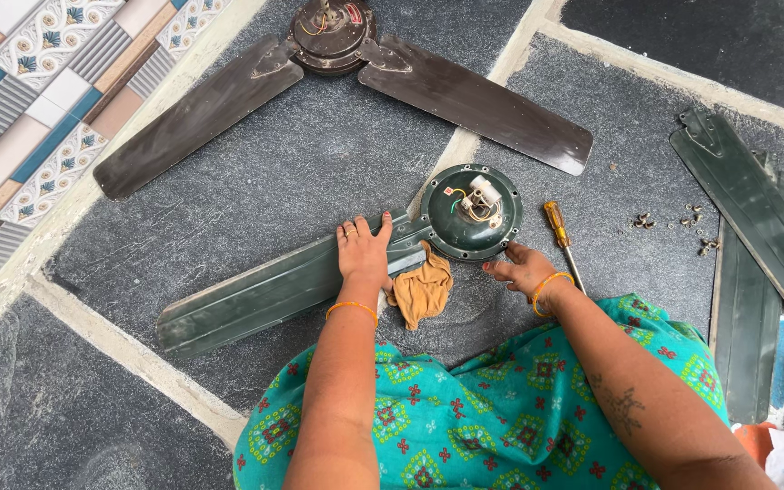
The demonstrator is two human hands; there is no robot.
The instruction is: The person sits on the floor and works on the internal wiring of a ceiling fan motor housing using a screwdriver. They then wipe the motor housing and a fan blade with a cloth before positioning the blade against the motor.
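Pressing left hand [362, 257] flat on stiff blade [265, 292]; right hand [521, 269], open and empty, touching heavy motor [471, 211] at five o'clock.

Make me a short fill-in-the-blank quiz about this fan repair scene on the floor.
1. The left hand presses flat on a green fan ____.
2. Beside the green motor housing lies a yellow-handled ____.
3. A crumpled ____ cloth lies between the hands.
4. The right hand rests on the stone ____.

Missing words: blade; screwdriver; tan; floor
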